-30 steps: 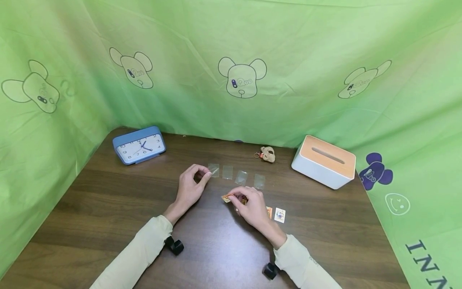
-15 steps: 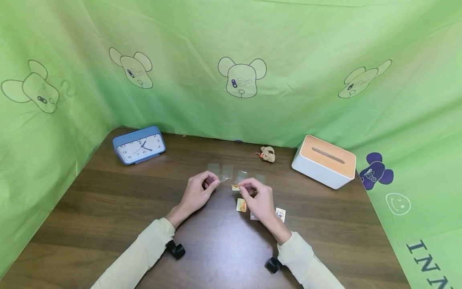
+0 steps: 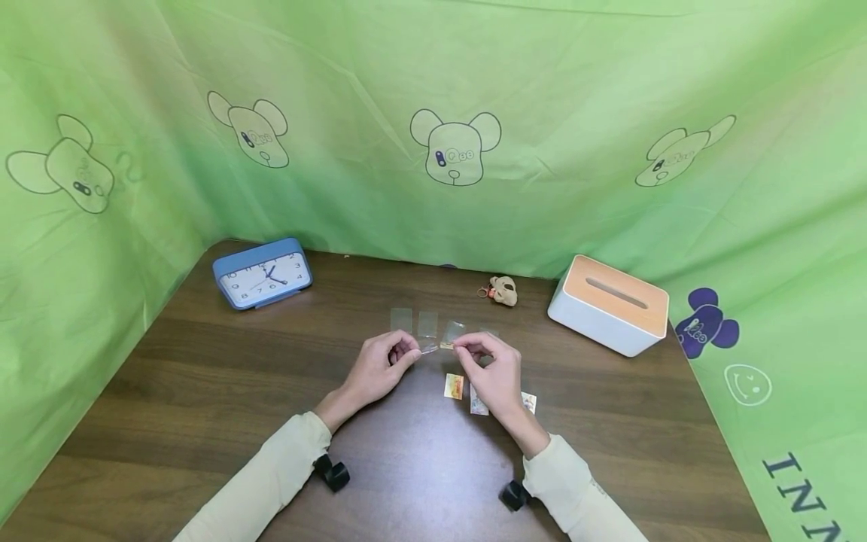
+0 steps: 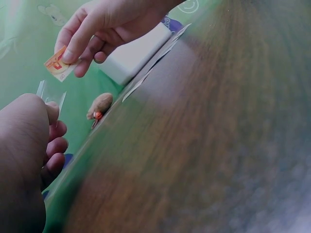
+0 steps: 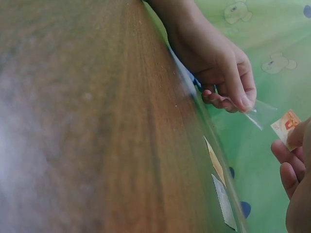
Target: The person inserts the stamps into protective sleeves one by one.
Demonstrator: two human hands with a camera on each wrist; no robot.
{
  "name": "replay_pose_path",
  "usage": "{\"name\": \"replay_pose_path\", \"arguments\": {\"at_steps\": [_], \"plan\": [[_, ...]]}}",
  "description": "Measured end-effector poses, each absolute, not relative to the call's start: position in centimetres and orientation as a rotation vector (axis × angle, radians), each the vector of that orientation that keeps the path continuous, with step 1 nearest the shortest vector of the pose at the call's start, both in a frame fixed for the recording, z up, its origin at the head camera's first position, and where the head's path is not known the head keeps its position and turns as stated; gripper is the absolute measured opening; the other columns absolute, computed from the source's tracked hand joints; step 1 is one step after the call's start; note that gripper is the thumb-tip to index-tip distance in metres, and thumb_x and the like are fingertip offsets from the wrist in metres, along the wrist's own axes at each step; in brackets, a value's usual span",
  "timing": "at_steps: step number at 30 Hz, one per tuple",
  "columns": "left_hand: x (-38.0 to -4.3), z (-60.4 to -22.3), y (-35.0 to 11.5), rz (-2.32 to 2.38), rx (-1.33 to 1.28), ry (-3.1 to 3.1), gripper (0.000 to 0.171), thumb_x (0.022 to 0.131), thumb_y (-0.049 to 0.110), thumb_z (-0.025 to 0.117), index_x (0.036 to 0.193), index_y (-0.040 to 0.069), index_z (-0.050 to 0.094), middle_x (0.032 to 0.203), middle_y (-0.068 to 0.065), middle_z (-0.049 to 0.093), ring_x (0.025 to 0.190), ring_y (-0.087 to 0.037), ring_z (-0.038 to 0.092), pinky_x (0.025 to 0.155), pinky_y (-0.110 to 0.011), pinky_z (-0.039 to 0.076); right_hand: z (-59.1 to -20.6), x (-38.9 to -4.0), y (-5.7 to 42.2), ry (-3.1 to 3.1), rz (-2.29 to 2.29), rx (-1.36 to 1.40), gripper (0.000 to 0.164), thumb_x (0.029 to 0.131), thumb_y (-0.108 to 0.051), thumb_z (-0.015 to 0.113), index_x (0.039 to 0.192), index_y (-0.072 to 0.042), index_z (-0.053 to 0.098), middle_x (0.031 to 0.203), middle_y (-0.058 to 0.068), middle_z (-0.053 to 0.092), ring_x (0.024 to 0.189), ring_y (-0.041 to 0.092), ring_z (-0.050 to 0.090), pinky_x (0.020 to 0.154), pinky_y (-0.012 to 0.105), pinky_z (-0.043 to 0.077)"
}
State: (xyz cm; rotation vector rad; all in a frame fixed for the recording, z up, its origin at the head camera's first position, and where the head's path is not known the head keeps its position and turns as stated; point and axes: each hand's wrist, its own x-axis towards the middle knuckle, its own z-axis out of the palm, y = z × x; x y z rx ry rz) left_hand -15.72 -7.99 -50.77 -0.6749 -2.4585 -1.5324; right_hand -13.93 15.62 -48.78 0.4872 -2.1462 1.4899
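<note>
My left hand pinches a small clear plastic sleeve between thumb and forefinger, its mouth parted. My right hand holds a small orange-and-cream stamp by one edge, just across from the sleeve; in the right wrist view a narrow gap shows between the two. More clear sleeves lie in a row beyond the hands, among them a leftmost sleeve and a neighbouring sleeve. On the table near my right wrist lie a yellow-orange stamp, a pale stamp and another pale stamp, partly covered.
A blue clock stands at the back left of the dark wooden table. At the back right is a white tissue box with a wooden lid. A beige keychain figure lies between them, before a green printed curtain.
My right hand has lifted the orange stamp from among the others and brought it up towards the left hand. My left hand has moved right and nearer with the sleeve.
</note>
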Motion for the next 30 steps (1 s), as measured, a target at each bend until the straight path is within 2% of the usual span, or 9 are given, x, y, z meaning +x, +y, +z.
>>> {"name": "replay_pose_path", "arguments": {"at_steps": [6,11,21,30], "plan": [[-15.7,-50.77,-7.98,-1.522,-0.715,-2.47,0.008,0.102,0.007,0.079,0.098,0.011,0.075,0.085,0.005,0.066,0.075,-0.006,0.057,0.067,-0.024,0.05,-48.76,-13.86,15.51,-2.128,1.463,0.507,0.019,0.088,0.011,0.085,0.095,-0.007,0.084,0.085,0.008,0.08,0.07,0.009,0.065,0.067,0.017,0.054],[-15.64,-50.7,-7.99,-1.516,-0.751,-2.472,0.008,0.102,0.007,0.079,0.098,0.011,0.074,0.085,0.004,0.066,0.075,-0.007,0.057,0.067,-0.024,0.05,-48.99,-13.86,15.58,-2.146,1.49,0.525,0.021,0.089,0.011,0.085,0.096,-0.009,0.085,0.085,0.004,0.08,0.07,0.011,0.067,0.068,0.015,0.055],[-15.65,-50.86,-8.01,-1.511,-0.779,-2.473,0.009,0.102,0.007,0.079,0.098,0.012,0.074,0.086,0.006,0.065,0.075,-0.006,0.056,0.066,-0.024,0.049,-49.39,-14.02,15.67,-2.207,1.48,0.538,0.019,0.092,0.007,0.085,0.099,-0.011,0.085,0.086,0.0,0.08,0.072,0.009,0.067,0.067,0.019,0.055],[-15.68,-50.97,-8.03,-1.47,-0.796,-2.466,0.01,0.102,0.008,0.08,0.097,0.014,0.074,0.085,0.007,0.063,0.074,-0.006,0.055,0.066,-0.024,0.047,-49.16,-13.84,15.57,-2.244,1.498,0.548,0.019,0.091,0.008,0.084,0.101,-0.008,0.085,0.088,0.004,0.08,0.073,0.012,0.069,0.067,0.017,0.055]]}}
